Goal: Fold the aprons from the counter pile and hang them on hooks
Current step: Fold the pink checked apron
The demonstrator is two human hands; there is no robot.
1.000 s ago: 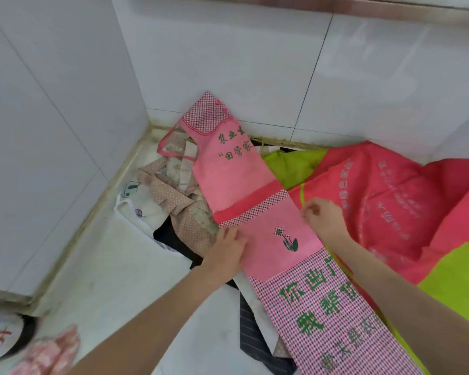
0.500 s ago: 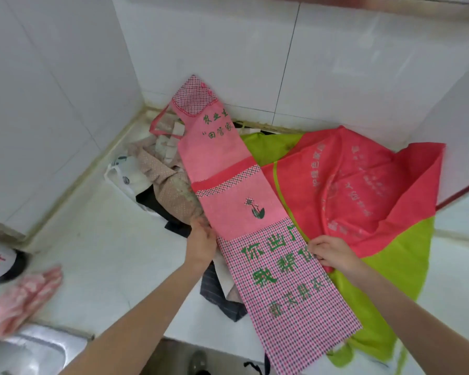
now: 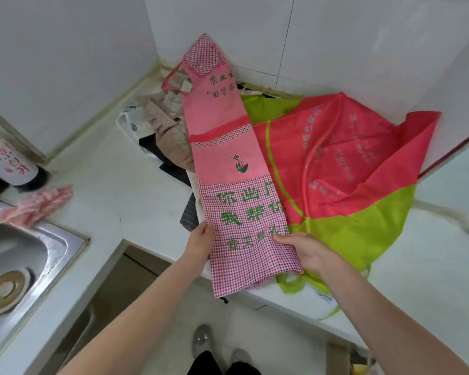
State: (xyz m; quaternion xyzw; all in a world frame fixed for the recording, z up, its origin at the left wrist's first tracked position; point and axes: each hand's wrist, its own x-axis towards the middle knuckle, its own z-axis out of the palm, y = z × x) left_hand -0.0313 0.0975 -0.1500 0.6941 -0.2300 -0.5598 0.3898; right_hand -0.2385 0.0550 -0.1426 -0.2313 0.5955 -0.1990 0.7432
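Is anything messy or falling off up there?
Yes. The red and green apron lies crumpled, its green corner drooping off the counter edge. The pink checked apron, held by both hands, overhangs too. A pink cloth sits bunched beside the sink.

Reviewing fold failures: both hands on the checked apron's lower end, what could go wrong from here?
1. The pink apron lies across the red and green apron; lifting may drag that one along.
2. Its hem overhangs the counter edge, so a loose grip by the left hand or right hand could let it slide off.

Pink checked apron with green lettering; neighbouring apron red and lime.
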